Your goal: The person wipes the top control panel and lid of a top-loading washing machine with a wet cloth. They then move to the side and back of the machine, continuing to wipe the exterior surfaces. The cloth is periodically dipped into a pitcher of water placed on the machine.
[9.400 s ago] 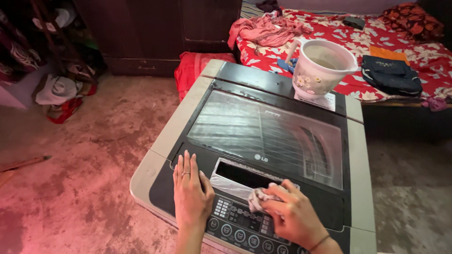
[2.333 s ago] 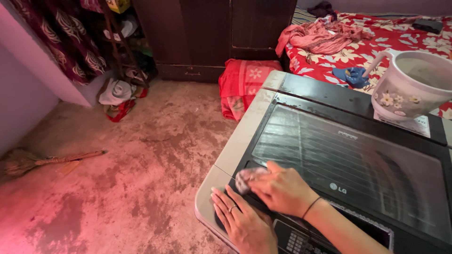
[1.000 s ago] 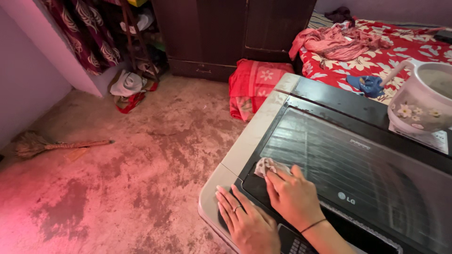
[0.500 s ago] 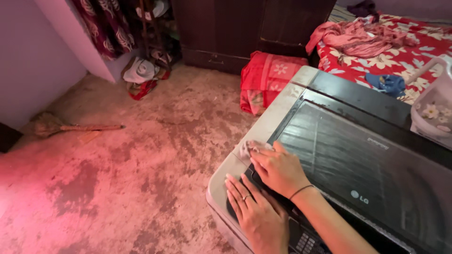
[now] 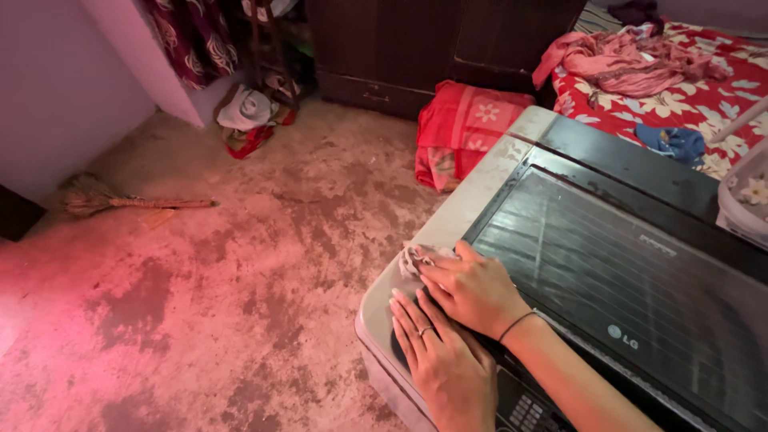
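A top-loading washing machine (image 5: 472, 200) with a grey rim and a dark ribbed glass lid (image 5: 616, 264) fills the lower right. My right hand (image 5: 472, 288) presses a small crumpled pale cloth (image 5: 414, 258) against the machine's left rim, near its front corner. My left hand (image 5: 444, 360) lies flat with fingers together on the front left corner, just below the right hand, wearing a ring. A dark control panel with buttons (image 5: 528, 408) shows beside my left wrist.
A white flowered bucket (image 5: 748, 200) stands on the machine's far right. Behind are a bed with a red flowered sheet (image 5: 704, 104), a folded red cloth (image 5: 464, 128), a dark wardrobe (image 5: 432, 40). A broom (image 5: 120, 200) and a pile of clothes (image 5: 248, 116) lie on the stained concrete floor.
My right hand has slid the cloth from the control panel and lid out to the machine's left rim. My left hand stays flat at the front corner. The view has turned left.
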